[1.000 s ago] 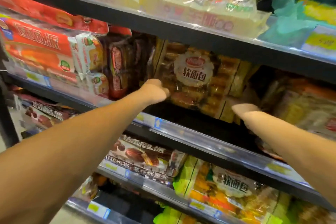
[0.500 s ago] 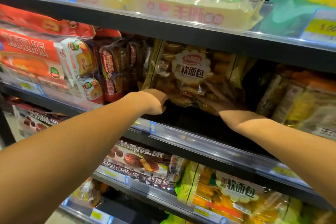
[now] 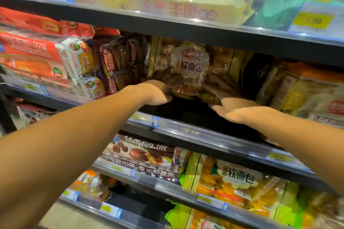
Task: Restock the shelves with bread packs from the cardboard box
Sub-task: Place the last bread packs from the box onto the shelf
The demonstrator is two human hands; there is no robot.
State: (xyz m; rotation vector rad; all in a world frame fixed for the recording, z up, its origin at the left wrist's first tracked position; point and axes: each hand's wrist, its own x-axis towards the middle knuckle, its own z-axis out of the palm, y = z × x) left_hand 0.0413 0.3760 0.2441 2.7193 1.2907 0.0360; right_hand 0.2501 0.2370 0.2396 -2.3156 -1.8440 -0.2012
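Note:
A clear bread pack (image 3: 191, 65) with brown rolls and a white round label stands upright on the middle shelf (image 3: 186, 130), leaning back into the dark bay. My left hand (image 3: 154, 93) grips its lower left corner, fingers curled under the plastic. At the pack's lower right, my right hand (image 3: 229, 106) presses against it with fingers stretched along the wrapper. The fingertips of both hands are hidden by the pack. No cardboard box is in view.
Red packs (image 3: 33, 55) and dark brown packs (image 3: 119, 61) crowd the left of the pack, orange-yellow packs (image 3: 301, 87) its right. The upper shelf (image 3: 167, 28) hangs close above. Lower shelves hold a chocolate pie pack (image 3: 145, 156) and yellow bread packs (image 3: 236, 180).
Both hands have pushed the bread pack deeper and more upright. My right hand moved from the shelf edge onto the pack's lower right; my left hand stayed at the lower left corner.

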